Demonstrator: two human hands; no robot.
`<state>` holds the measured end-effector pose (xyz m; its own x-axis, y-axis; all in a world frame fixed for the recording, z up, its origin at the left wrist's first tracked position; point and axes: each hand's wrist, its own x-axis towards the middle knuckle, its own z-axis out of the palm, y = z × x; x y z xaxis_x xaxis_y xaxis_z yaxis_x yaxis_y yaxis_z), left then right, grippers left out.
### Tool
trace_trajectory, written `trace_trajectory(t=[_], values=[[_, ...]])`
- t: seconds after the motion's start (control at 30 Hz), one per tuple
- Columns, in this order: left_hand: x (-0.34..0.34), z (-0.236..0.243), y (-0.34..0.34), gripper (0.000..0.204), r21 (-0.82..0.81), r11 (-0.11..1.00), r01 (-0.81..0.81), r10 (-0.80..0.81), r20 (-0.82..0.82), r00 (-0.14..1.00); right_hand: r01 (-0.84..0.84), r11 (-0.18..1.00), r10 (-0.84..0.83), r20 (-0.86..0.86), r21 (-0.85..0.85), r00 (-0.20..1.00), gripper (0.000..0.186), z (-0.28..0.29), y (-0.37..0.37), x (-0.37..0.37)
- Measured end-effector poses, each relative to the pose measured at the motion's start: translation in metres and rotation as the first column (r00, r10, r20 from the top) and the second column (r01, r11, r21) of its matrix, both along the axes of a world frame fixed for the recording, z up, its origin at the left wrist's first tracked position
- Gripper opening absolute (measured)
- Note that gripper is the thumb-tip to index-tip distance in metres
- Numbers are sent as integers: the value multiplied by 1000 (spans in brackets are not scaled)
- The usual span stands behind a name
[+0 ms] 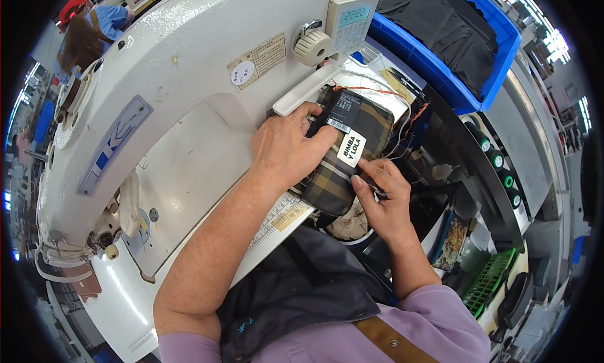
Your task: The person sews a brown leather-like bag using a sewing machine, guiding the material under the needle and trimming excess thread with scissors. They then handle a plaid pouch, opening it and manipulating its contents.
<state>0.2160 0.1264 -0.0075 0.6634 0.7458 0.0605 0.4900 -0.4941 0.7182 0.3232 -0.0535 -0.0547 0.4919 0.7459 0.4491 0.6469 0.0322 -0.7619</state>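
Note:
A small padded pouch (329, 177) in dark brown and olive plaid lies tilted at the right end of the sewing machine bed. My left hand (286, 143) grips its left side, thumb on top and fingers curled around the far edge. Near the thumb, a black tag (352, 109) with a barcode rests across the upper part of the pouch. A white label (352, 148) with black lettering sits on the plaid just below the tag. My right hand (387, 199) pinches the pouch's right edge by the label's lower corner; its lower fingers are partly hidden.
A large white sewing machine (189, 61) fills the left, with a control panel (352, 23) and handwheel (313, 47). A blue crate (434, 67) of black fabric pieces stands at upper right. Thread spools (496, 158) and a green basket (491, 281) are on the right. Another person (94, 33) works far left.

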Motion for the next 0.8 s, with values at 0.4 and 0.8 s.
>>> trace_trajectory(t=[0.4, 0.8], values=[[2, 2, 7, 43, -89, 996, 27, -32, -52, 998, -21, 1000, 21, -15, -5, 1000, 34, 0, -1, -2], [0, 3, 6, 44, -90, 994, 68, -72, -47, 996, -27, 1000, 27, -42, -6, 999, 36, -1, -1, -6]])
